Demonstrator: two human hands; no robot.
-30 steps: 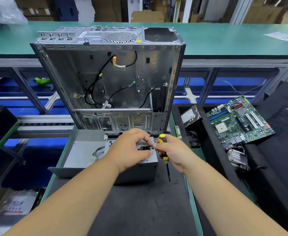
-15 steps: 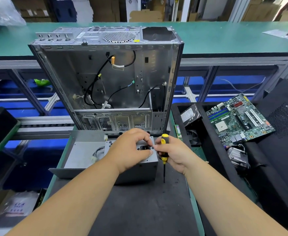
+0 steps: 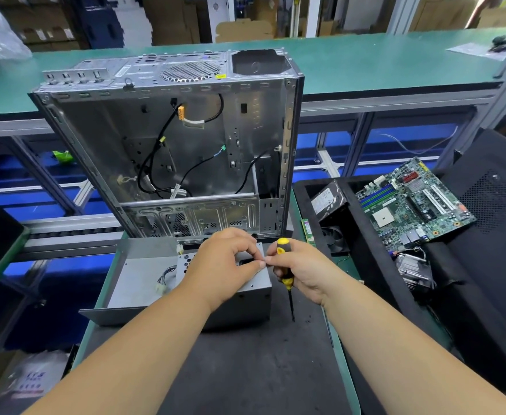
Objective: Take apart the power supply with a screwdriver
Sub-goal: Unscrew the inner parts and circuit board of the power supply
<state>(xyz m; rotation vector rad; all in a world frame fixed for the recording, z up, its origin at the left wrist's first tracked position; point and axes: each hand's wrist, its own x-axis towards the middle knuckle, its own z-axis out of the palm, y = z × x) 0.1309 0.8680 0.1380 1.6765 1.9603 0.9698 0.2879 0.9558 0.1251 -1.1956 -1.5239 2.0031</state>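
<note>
The grey metal power supply [image 3: 245,304] stands on the dark mat just in front of the open computer case. My left hand [image 3: 224,265] lies over its top face, fingers curled at the socket opening, pressing it down. My right hand [image 3: 299,271] grips a yellow-and-black screwdriver [image 3: 287,280] at the supply's right edge. The handle points up and the thin shaft points down, its tip near the mat beside the box. My right fingertips touch my left thumb at the top right corner. A white-plugged cable bundle [image 3: 165,280] hangs from the supply's left side.
The stripped computer case [image 3: 174,139] stands upright behind the supply. A grey metal side panel [image 3: 138,280] lies to the left. Black bins on the right hold a green motherboard [image 3: 413,202], a hard drive [image 3: 326,202] and a heatsink [image 3: 413,268]. A green bench runs behind.
The screwdriver stays tip down beside the supply, swinging slightly from tilted to nearly upright. My right fingertips have closed in on my left thumb. My left hand has stayed on the supply.
</note>
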